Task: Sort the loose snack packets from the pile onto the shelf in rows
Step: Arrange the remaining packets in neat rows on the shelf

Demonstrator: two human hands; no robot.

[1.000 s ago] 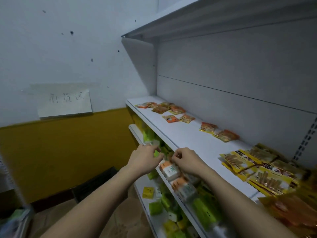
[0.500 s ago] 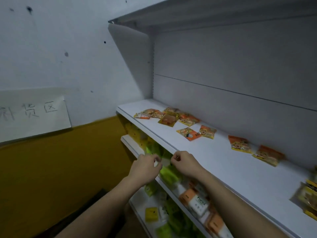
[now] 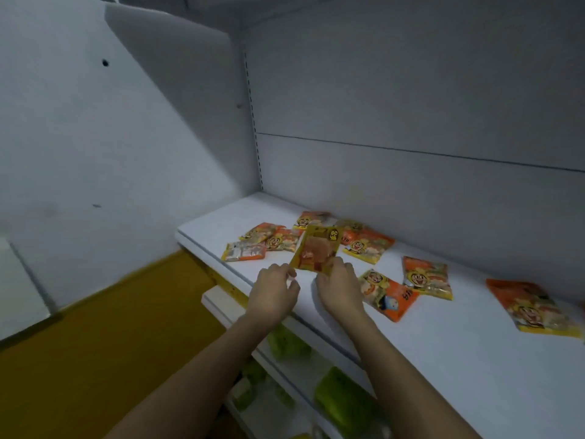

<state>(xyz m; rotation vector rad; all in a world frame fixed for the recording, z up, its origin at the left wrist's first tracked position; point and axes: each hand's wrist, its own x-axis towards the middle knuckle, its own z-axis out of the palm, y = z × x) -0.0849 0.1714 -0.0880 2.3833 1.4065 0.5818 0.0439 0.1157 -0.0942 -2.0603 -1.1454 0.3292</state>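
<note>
On the white shelf [image 3: 443,359] lies a pile of orange and yellow snack packets [image 3: 272,240] near its left end. A yellow packet [image 3: 318,250] with a reddish snack showing rests on top of that pile, its near edge towards me. My left hand [image 3: 275,293] pinches its near left corner. My right hand [image 3: 340,286] has fingers curled over its near right corner. To the right, three more orange packets lie singly: one [image 3: 389,293] beside my right wrist, one [image 3: 425,277] behind it, one [image 3: 531,312] far right.
The shelf's grey back panel [image 3: 411,106] rises right behind the packets. A lower shelf [image 3: 221,305] below my arms holds green packs [image 3: 342,397]. A white wall [image 3: 95,137] with a yellow lower band [image 3: 110,327] stands to the left.
Both hands rose from the shelf's front edge and reached onto the shelf to the yellow packet on the pile. The view swung left and closer to the pile.
</note>
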